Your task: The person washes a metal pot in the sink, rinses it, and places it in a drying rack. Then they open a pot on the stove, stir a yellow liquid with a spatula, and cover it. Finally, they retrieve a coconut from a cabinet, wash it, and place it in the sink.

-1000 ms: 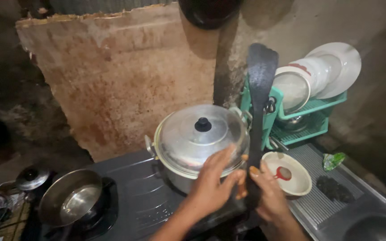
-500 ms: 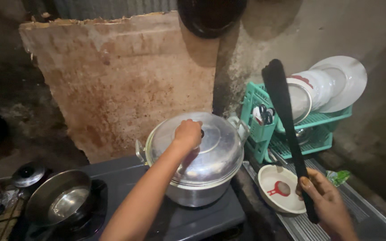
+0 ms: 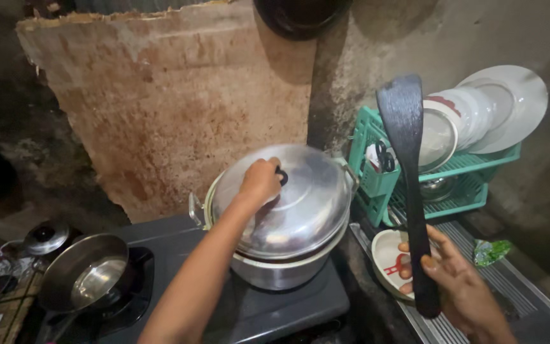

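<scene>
A large aluminium pot (image 3: 275, 267) stands on the right burner of a dark stove (image 3: 288, 312). My left hand (image 3: 260, 181) grips the black knob of its domed lid (image 3: 288, 200), which is tilted up at the left side. My right hand (image 3: 456, 286) holds a long black wooden spatula (image 3: 408, 165) upright by its handle, blade up, to the right of the pot.
A small steel pan (image 3: 81, 277) sits on the left burner. A white bowl (image 3: 389, 258) lies by the stove. A green dish rack (image 3: 453, 178) with white plates stands at the back right. A stained board (image 3: 173, 102) leans on the wall.
My left hand closed on the lid knob and tilted the lid. My right hand swung the spatula further right and more upright.
</scene>
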